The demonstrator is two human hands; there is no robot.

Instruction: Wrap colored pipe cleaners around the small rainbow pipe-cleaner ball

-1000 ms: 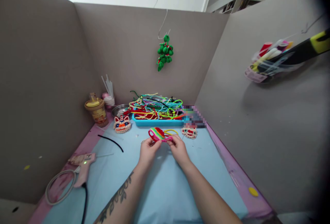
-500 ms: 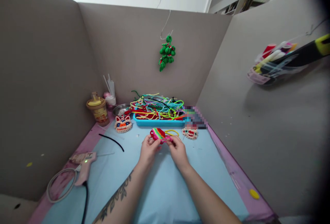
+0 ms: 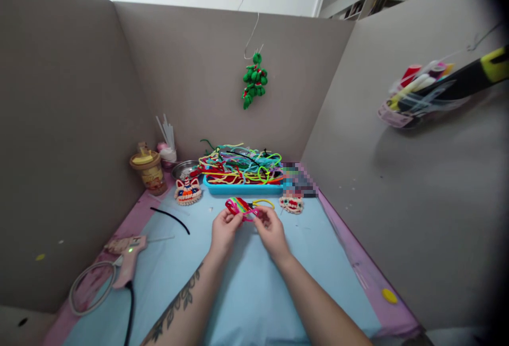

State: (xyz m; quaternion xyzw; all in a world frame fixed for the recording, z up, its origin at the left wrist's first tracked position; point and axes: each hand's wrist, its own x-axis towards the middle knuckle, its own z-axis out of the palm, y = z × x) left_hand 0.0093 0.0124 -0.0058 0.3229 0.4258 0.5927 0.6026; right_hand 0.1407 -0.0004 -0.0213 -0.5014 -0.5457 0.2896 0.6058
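Observation:
My left hand (image 3: 225, 229) is closed on a red craft piece with rainbow stripes (image 3: 238, 205), fuzzy like pipe cleaners. A bright pink pipe cleaner (image 3: 251, 213) runs from that piece to my right hand (image 3: 272, 229), whose thumb and fingers pinch it. Just behind the hands lie yellow-handled scissors (image 3: 265, 202), partly hidden by the craft piece and fingers. To the left sits a cream lion-face piece (image 3: 188, 192) with blue and orange parts. A similar cream and red face piece (image 3: 291, 204) lies to the right.
Behind, a blue tray (image 3: 246, 189) overflows with coloured pipe cleaners. A pink glue gun (image 3: 129, 256) with a green light and a black pipe cleaner (image 3: 170, 218) lie left. A cup (image 3: 151, 173) and metal bowl (image 3: 185, 169) stand at back left. A pouch of tools (image 3: 413, 96) hangs right.
The striped piece has turned slightly between my hands and shifted a little left. The pink pipe cleaner now crosses nearer its front. The whole view has moved slightly.

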